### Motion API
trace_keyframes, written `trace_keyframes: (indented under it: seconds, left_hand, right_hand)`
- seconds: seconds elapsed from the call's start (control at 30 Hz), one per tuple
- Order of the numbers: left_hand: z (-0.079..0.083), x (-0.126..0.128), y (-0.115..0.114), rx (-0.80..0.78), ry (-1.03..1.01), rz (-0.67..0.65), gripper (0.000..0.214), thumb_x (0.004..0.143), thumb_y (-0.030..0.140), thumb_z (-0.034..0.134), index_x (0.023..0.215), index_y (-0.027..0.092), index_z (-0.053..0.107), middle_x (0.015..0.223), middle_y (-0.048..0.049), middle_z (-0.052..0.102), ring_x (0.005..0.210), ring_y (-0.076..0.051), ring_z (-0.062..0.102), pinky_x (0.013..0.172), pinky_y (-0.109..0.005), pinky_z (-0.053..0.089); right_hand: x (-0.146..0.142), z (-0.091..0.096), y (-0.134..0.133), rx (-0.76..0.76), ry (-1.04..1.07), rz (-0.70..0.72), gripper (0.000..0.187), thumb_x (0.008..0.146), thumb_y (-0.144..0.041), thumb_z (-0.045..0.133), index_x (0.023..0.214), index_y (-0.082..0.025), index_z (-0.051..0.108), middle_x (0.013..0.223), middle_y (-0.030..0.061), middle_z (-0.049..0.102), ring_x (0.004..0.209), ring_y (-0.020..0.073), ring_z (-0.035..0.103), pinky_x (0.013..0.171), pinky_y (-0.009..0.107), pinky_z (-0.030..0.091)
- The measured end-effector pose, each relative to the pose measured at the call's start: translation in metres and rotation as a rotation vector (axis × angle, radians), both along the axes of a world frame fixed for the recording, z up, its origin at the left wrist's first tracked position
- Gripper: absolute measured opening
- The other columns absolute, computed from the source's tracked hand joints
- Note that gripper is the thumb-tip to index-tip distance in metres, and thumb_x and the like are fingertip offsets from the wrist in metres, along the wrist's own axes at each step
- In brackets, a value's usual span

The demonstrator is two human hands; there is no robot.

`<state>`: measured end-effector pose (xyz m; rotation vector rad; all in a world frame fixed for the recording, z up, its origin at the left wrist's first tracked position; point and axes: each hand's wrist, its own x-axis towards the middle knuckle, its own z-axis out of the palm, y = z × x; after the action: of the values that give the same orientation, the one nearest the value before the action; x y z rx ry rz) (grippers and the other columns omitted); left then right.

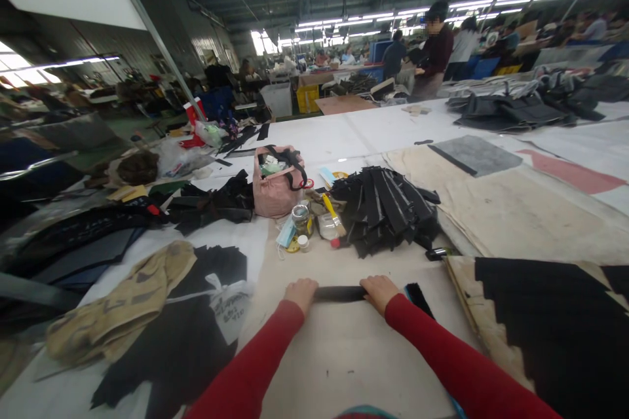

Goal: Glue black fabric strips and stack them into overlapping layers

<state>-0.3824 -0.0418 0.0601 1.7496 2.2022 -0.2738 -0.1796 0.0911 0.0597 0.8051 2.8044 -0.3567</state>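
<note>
A narrow black strip of material [339, 294] lies crosswise in front of me on the pale table covering [334, 340]. My left hand [301, 292] is closed over its left end. At the right end, my right hand [379, 291] grips the strip, fingers bent. Both hands rest low, close to the surface, and hide the strip's ends. Just beyond the right wrist lies a dark fuzzy-looking piece [419, 301], partly covered by the red sleeve. Farther forward sits a heap of black strips [386, 209].
Ahead stand a pink bag [276, 190], a glass jar [301, 219] and a yellow-handled brush [333, 215]. Black pieces [555, 327] are layered at right. A tan patterned cloth [128, 301] and dark fabric [191, 334] lie at left. Other people [435, 55] stand farther back.
</note>
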Motion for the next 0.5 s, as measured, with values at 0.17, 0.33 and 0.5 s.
trace_keyframes:
  seconds: [0.17,0.33,0.5]
  left_hand:
    - [-0.007,-0.014,0.007,-0.011,-0.061,0.032,0.037,0.079,0.019,0.036,0.114,0.026,0.044,0.109,-0.0036,0.055,0.101,-0.02,0.049,0.084,-0.037,0.039]
    - [-0.007,-0.028,0.032,-0.006,-0.007,0.102,0.045,0.075,0.015,0.041,0.12,0.023,0.041,0.119,-0.0071,0.05,0.111,-0.023,0.043,0.089,-0.041,0.035]
    - [-0.025,-0.015,0.05,-0.005,-0.016,0.16,0.044,0.081,0.03,0.036,0.123,0.02,0.04,0.131,-0.0067,0.041,0.121,-0.022,0.032,0.096,-0.044,0.03]
  right_hand:
    - [-0.006,-0.012,0.022,-0.063,0.015,-0.048,0.026,0.081,-0.022,0.043,0.104,-0.019,0.055,0.102,0.0058,0.059,0.095,0.0195,0.052,0.082,0.03,0.036]
    - [-0.022,-0.018,0.046,-0.056,-0.025,-0.129,0.034,0.08,-0.016,0.042,0.111,-0.016,0.054,0.113,0.0102,0.055,0.102,0.0221,0.05,0.086,0.034,0.035]
    - [-0.038,-0.035,0.042,-0.069,-0.026,-0.142,0.045,0.08,-0.025,0.045,0.124,-0.013,0.044,0.129,0.0115,0.043,0.117,0.0227,0.039,0.093,0.035,0.032]
